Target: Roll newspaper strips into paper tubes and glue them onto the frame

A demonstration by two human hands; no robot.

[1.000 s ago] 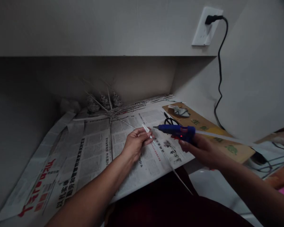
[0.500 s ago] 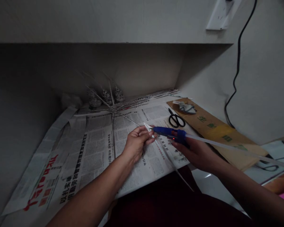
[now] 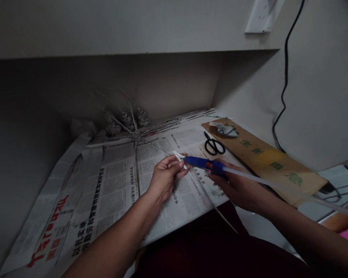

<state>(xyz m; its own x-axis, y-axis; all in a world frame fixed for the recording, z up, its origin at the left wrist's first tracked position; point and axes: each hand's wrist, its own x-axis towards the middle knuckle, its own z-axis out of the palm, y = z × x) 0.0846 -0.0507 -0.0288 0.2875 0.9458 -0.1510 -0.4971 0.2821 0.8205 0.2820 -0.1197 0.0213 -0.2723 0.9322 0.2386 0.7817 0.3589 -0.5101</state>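
My left hand (image 3: 168, 173) pinches a white rolled-paper stick (image 3: 201, 188) near its flattened, pointed end. The stick's thin tail slants down over the table's front edge. In my right hand (image 3: 239, 189) is a blue glue gun (image 3: 201, 163), its small red light lit and its nozzle at the paper's end by my left fingers. Whether the nozzle touches the paper, and any glue, is too small to make out. A long translucent glue stick (image 3: 272, 183) runs out of the gun's back, above my right forearm.
Newspaper (image 3: 118, 193) covers the table. Black scissors (image 3: 214, 146) lie beyond the gun, beside brown cardboard (image 3: 266, 160) bearing a small crumpled item (image 3: 226, 130). At the back are paper sticks (image 3: 174, 122) and several woven cones (image 3: 127, 120). A black cord (image 3: 284, 81) hangs right.
The view has shifted slightly left. The glue gun is tilted a little differently, with its nozzle still at the paper's end. Both hands keep their holds.
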